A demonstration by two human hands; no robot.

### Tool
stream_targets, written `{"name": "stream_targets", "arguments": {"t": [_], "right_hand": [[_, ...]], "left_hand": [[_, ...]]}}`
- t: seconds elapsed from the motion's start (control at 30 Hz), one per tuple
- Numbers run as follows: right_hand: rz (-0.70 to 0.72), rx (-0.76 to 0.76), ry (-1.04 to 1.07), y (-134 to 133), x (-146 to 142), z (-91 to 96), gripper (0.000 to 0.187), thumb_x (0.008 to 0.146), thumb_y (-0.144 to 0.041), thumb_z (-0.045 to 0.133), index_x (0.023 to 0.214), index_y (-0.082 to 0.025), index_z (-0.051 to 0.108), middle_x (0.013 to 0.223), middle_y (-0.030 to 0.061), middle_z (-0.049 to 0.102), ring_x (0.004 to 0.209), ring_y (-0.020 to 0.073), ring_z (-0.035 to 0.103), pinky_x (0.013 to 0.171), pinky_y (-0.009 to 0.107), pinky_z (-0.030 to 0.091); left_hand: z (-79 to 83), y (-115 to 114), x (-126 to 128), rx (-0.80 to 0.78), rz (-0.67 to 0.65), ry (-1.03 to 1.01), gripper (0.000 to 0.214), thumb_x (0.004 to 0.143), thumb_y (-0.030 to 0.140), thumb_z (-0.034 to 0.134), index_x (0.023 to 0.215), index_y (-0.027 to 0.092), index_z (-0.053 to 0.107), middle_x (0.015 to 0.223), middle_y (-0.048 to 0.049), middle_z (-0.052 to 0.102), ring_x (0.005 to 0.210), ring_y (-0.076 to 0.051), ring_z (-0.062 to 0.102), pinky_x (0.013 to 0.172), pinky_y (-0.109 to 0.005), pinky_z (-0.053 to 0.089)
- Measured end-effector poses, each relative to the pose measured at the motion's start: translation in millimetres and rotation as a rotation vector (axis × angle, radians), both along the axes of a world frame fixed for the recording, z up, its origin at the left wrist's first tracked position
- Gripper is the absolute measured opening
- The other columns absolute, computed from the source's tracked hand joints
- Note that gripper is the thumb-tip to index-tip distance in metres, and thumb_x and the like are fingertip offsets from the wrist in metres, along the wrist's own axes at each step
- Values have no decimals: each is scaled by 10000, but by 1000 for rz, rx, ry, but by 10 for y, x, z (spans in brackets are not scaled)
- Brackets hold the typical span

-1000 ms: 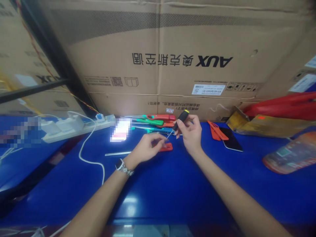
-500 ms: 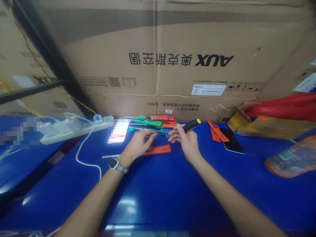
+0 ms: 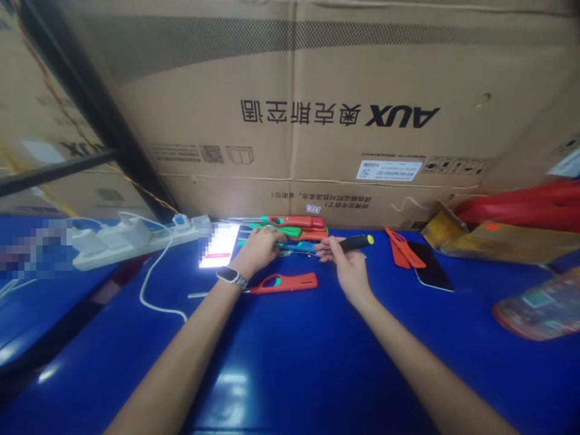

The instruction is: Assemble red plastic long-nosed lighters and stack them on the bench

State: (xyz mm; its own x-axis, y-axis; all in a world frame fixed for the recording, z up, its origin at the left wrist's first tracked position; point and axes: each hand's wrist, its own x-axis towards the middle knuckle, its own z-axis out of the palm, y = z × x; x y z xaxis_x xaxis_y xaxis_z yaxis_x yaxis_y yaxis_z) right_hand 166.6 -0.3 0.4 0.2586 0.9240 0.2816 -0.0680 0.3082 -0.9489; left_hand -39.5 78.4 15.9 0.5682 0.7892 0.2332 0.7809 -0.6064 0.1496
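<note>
Screwdriver sits in the right hand, thumb and fingers closed round it near the base of the handle. Its long axis runs nearly left-right, yellow-capped end pointing off to the right; shaft mostly lost among the fingers. Left hand is palm down over the lighter pile, fingers bent; from where I stand, can't tell if it pinches anything or just touches.

Key relation: the pile lies left of the right hand's grip and directly under the left fingers, so left is the nearer hand. Lighters there run left-right too, metal tubes to the left, handles to the right. Blue lighter is the front 1, its handle end just beside the right fingertips; green lighter lies behind it.

1 red lighter lies apart on the blue table, closer to the person than both hands, same left-right axis, left wrist crossing above its tube.

Farther out: lit phone left of the left hand, then power strip. Right side: 2 orange plastic pieces partly over a dark phone, then a jar lying tilted. Big cardboard box behind everything.
</note>
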Motion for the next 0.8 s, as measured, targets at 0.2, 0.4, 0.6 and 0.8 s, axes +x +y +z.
{"name": "stream_targets", "arguments": {"t": [0.2, 0.4, 0.6, 0.8], "right_hand": [[34, 41, -245, 309, -20, 95, 386, 879, -567, 587, 914, -183, 608, 798, 65, 735, 683, 176, 693, 649, 298, 566], [105, -23, -644, 665, -118, 171, 377, 936, -496, 526, 799, -164, 639, 762, 94, 740, 693, 206, 718, 690, 309, 563], [110, -63, -718, 693, -145, 120, 344, 953, -403, 511, 761, -157, 656, 746, 110, 748, 696, 215, 731, 685, 299, 555], [125, -51, -512, 732, -115, 27, 449, 905, -559, 529, 757, -156, 661, 739, 97, 743, 656, 186, 716, 656, 292, 580]], "left_hand": [[-94, -32, -9, 27, -75, -51, 321, 856, 84, 509, 1098, 211, 679, 1212, -100, 677, 1158, -309, 575, 940, -452, 409], [-108, -46, -11, 54, -47, -33, 313, 888, 106, 491, 1091, 212, 705, 1159, -105, 682, 1100, -290, 586, 914, -427, 419], [-64, -77, -11, 27, -37, -28, 299, 896, 116, 502, 1049, 203, 744, 1072, -106, 706, 1058, -300, 593, 873, -420, 419], [-87, -95, -33, 58, -29, -42, 306, 872, 111, 503, 1031, 206, 747, 1079, -104, 713, 1064, -292, 589, 902, -428, 427]]}}
